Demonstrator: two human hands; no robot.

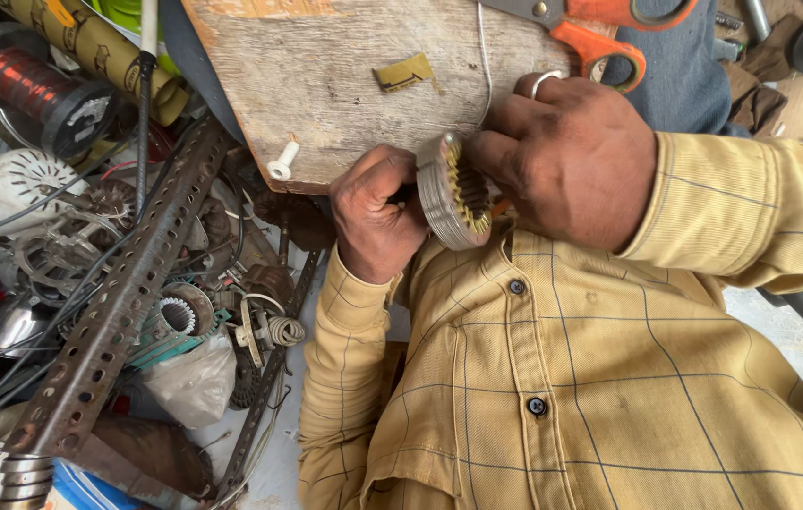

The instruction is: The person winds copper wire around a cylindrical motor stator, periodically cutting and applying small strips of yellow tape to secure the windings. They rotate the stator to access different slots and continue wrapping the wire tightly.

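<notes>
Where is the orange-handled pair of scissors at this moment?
In the head view, the orange-handled scissors lie at the top right, on the far edge of the wooden board, just beyond the right hand.

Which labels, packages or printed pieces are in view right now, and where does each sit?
Small printed card scrap: lies on the wooden board, rectangular, tan and dark, torn.
Spool label: on the black end of the copper wire spool, top left, pale and round.
Yellowish printed roll: top left, cylindrical, dark markings.
No screens or signs.
</notes>
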